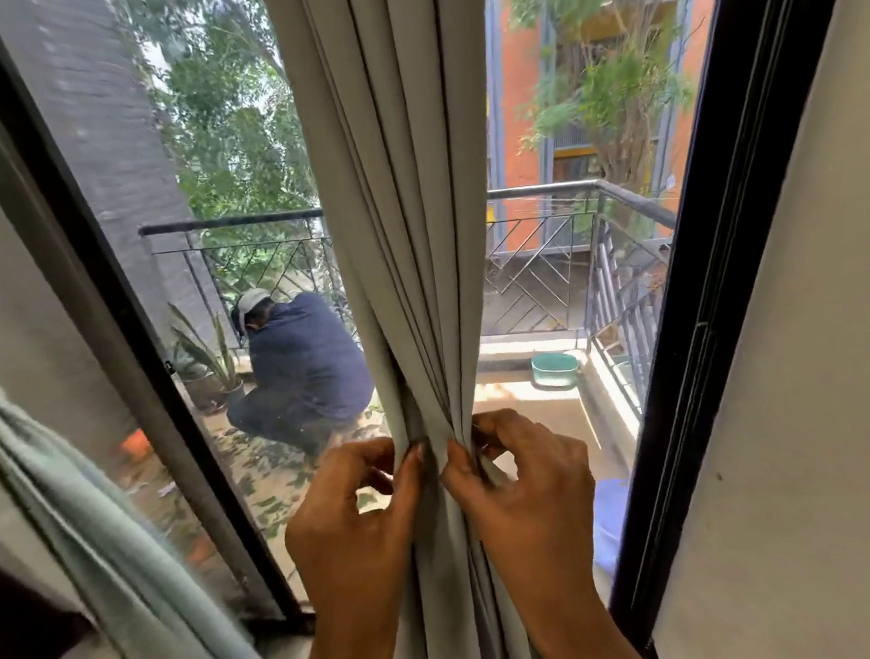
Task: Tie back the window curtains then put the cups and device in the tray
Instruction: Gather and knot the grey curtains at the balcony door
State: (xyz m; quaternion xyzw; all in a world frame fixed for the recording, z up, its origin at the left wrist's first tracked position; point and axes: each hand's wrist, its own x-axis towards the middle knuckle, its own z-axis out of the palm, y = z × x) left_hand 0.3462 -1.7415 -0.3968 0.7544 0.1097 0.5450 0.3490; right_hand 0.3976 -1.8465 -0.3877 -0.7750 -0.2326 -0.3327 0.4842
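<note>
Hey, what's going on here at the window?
A person is gathering the grey curtain into a bunch at the middle of the window. The left hand and right hand each pinch the folds at the same height, grip closed on the cloth. No tie is visible around it yet. Outside, someone crouches on the balcony.

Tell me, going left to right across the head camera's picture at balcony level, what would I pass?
Potted plant → crouching person → gathered curtain, pinched by left hand and right hand → green basin → black window frame.
</note>
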